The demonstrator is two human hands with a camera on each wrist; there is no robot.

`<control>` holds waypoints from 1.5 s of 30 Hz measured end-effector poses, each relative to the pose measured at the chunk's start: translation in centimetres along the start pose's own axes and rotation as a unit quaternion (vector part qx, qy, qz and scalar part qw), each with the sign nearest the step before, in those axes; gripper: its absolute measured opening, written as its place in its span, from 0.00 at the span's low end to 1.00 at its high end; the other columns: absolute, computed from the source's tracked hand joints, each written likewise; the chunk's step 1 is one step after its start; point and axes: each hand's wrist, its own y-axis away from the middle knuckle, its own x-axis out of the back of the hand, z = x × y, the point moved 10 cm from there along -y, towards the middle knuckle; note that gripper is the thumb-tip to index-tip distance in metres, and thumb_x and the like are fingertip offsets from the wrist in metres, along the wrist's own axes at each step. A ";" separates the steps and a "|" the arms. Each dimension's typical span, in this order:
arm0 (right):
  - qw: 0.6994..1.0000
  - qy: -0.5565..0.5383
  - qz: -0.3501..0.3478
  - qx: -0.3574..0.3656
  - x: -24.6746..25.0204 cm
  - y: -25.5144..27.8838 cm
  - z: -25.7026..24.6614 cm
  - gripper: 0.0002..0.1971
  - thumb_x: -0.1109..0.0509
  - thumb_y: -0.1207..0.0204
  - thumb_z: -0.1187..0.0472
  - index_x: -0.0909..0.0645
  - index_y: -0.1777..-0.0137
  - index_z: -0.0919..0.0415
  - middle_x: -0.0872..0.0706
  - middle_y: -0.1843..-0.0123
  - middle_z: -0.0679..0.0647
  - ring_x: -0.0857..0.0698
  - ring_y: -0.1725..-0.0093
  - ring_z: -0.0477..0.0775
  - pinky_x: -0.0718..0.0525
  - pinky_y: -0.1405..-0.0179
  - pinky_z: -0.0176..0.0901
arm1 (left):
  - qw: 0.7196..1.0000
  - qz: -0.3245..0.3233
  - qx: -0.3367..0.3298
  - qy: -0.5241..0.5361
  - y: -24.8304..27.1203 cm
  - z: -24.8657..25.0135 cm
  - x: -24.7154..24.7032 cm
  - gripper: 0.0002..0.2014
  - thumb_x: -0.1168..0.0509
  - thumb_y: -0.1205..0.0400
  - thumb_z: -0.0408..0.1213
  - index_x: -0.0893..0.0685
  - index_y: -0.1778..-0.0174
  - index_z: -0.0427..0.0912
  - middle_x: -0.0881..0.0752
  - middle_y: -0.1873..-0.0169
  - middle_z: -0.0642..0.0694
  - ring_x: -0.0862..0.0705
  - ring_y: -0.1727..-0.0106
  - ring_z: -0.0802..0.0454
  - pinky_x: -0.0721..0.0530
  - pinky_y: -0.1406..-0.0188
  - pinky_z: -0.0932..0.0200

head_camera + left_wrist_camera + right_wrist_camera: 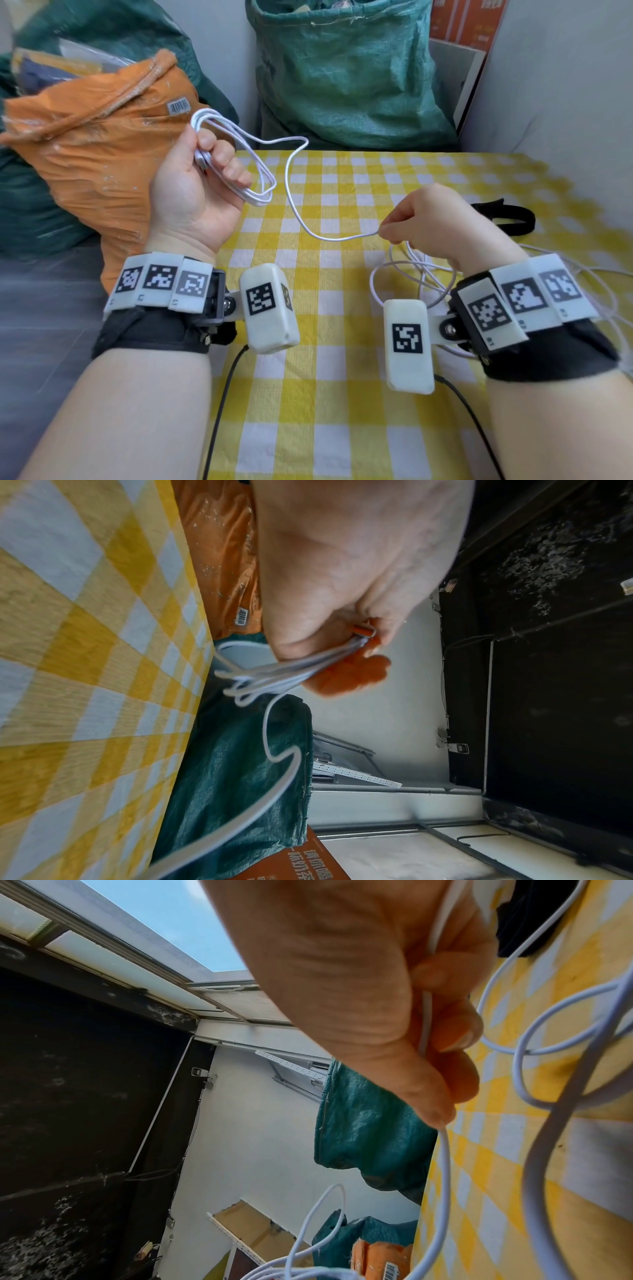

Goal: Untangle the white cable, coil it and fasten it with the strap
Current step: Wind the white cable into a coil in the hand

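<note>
My left hand is raised at the table's left edge, its fingers curled round several loops of the white cable; the plug end sits in the fist. From the loops a free length of cable sags across to my right hand, which pinches it between thumb and fingers above the cloth. More tangled cable lies on the table under and behind the right wrist. The black strap lies flat at the right, beyond the right hand.
The table has a yellow and white checked cloth. An orange sack leans at the left edge and a green sack stands behind. Black wires from the wrist cameras trail toward me.
</note>
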 end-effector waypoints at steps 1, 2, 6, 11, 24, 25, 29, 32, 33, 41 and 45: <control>1.000 -0.001 -0.002 0.001 -0.1 0.0 0.0 0.06 0.28 0.25 0.59 0.12 0.60 0.59 0.13 0.64 0.57 0.25 0.74 0.50 0.28 0.76 0.36 | 1.000 0.014 -0.010 -0.005 0.0 0.1 0.3 0.18 0.51 0.13 0.45 0.32 0.69 0.46 0.26 0.79 0.52 0.26 0.78 0.56 0.25 0.73 0.64; 1.000 -0.001 -0.007 0.003 -0.2 0.1 -0.1 0.06 0.27 0.25 0.59 0.12 0.62 0.58 0.13 0.66 0.55 0.24 0.74 0.49 0.28 0.76 0.36 | 0.999 0.031 -0.020 -0.012 -0.1 0.2 0.7 0.18 0.50 0.13 0.45 0.30 0.69 0.46 0.22 0.77 0.51 0.21 0.74 0.55 0.21 0.68 0.63; 0.999 0.011 -0.048 0.024 -1.5 0.2 -0.7 0.06 0.27 0.26 0.59 0.13 0.64 0.56 0.16 0.70 0.49 0.26 0.76 0.46 0.29 0.77 0.35 | 0.994 0.048 -0.066 -0.075 0.2 0.6 0.6 0.15 0.48 0.12 0.41 0.29 0.66 0.44 0.12 0.68 0.44 0.11 0.58 0.46 0.14 0.51 0.55; 0.992 -0.001 -0.101 0.082 -2.5 0.8 -2.1 0.05 0.26 0.26 0.55 0.13 0.62 0.52 0.18 0.77 0.41 0.25 0.79 0.39 0.31 0.83 0.26 | 0.974 -0.025 -0.081 -0.209 0.5 -0.3 -1.3 0.10 0.50 0.11 0.38 0.27 0.56 0.43 0.10 0.63 0.42 0.11 0.54 0.43 0.15 0.50 0.53; 0.955 -0.275 0.049 0.099 1.4 -0.3 -1.5 0.13 0.34 0.19 0.56 0.22 0.67 0.54 0.25 0.72 0.47 0.27 0.74 0.43 0.31 0.74 0.34 | 0.927 -0.131 0.115 -0.333 2.3 -5.4 -3.1 0.17 0.51 0.13 0.40 0.29 0.66 0.41 0.35 0.85 0.50 0.41 0.85 0.56 0.31 0.80 0.62; 0.954 -0.272 0.078 0.093 1.8 -0.4 -1.2 0.13 0.35 0.19 0.56 0.23 0.67 0.53 0.26 0.72 0.47 0.27 0.74 0.43 0.30 0.74 0.34 | 0.926 -0.145 0.148 -0.314 2.6 -5.9 -3.2 0.17 0.51 0.13 0.42 0.29 0.67 0.42 0.36 0.85 0.51 0.42 0.85 0.57 0.36 0.81 0.63; 0.952 -0.263 0.127 0.092 1.8 -0.7 -1.2 0.11 0.39 0.18 0.57 0.25 0.63 0.54 0.24 0.69 0.48 0.27 0.71 0.45 0.29 0.77 0.33 | 0.921 -0.177 0.260 -0.230 3.9 -7.3 -3.7 0.13 0.49 0.19 0.46 0.25 0.63 0.44 0.36 0.87 0.54 0.47 0.86 0.61 0.45 0.84 0.67; 0.940 -0.315 0.099 0.091 0.8 -0.8 -1.4 0.09 0.41 0.17 0.57 0.27 0.60 0.53 0.18 0.59 0.48 0.21 0.62 0.47 0.20 0.67 0.39 | 0.928 -0.170 0.285 -0.168 4.1 -7.6 -4.1 0.15 0.48 0.21 0.45 0.18 0.58 0.42 0.38 0.88 0.56 0.51 0.83 0.59 0.44 0.87 0.69; 0.935 -0.332 0.085 0.092 0.5 -0.8 -1.5 0.09 0.40 0.17 0.56 0.28 0.59 0.52 0.16 0.56 0.49 0.20 0.59 0.48 0.17 0.61 0.43 | 0.929 -0.170 0.294 -0.146 4.1 -7.6 -4.1 0.17 0.48 0.21 0.44 0.15 0.57 0.41 0.40 0.87 0.56 0.51 0.83 0.59 0.44 0.88 0.69; 0.926 -0.357 -0.055 0.111 -2.8 -1.1 -2.0 0.22 0.20 0.33 0.61 0.28 0.47 0.46 0.13 0.47 0.53 0.12 0.52 0.49 0.15 0.44 0.50 | 0.872 -0.259 0.408 0.075 5.7 -8.6 -6.5 0.22 0.52 0.13 0.39 0.26 0.33 0.25 0.34 0.77 0.47 0.35 0.78 0.53 0.36 0.76 0.59; 0.935 -0.323 -0.078 0.124 -3.5 -0.8 -2.5 0.13 0.25 0.27 0.67 0.22 0.46 0.55 0.12 0.61 0.52 0.13 0.62 0.48 0.16 0.56 0.43 | 0.867 -0.269 0.408 0.091 5.4 -8.5 -6.5 0.20 0.50 0.13 0.37 0.23 0.36 0.26 0.33 0.78 0.47 0.35 0.78 0.53 0.36 0.77 0.59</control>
